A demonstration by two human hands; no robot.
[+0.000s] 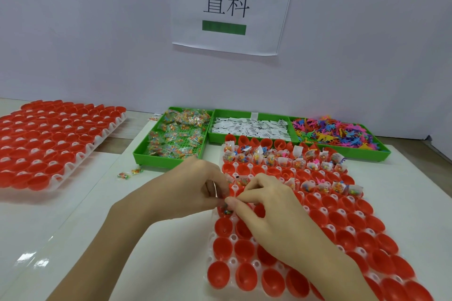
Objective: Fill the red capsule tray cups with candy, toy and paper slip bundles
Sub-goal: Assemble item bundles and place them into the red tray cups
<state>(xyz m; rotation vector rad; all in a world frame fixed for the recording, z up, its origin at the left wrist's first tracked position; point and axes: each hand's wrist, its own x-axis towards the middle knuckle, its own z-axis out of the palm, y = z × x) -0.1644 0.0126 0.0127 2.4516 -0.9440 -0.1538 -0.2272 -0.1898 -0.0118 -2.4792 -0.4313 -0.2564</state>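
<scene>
A white tray of red capsule cups (342,225) lies in front of me on the right. Several cups in its far rows hold bundles of candy, toy and paper slip (318,166); the near rows hold nothing. Both hands meet over the tray's left edge, about the third row. My left hand (195,186) and my right hand (264,200) pinch a small candy bundle (226,203) between their fingertips, just above a cup. Most of the bundle is hidden by the fingers.
Three green bins stand behind the tray: candy packets (176,134), white paper slips (249,127) and coloured plastic toys (337,132). A second tray of red cups (56,139) sits at the far left. Two loose candy packets (129,173) lie on the white table.
</scene>
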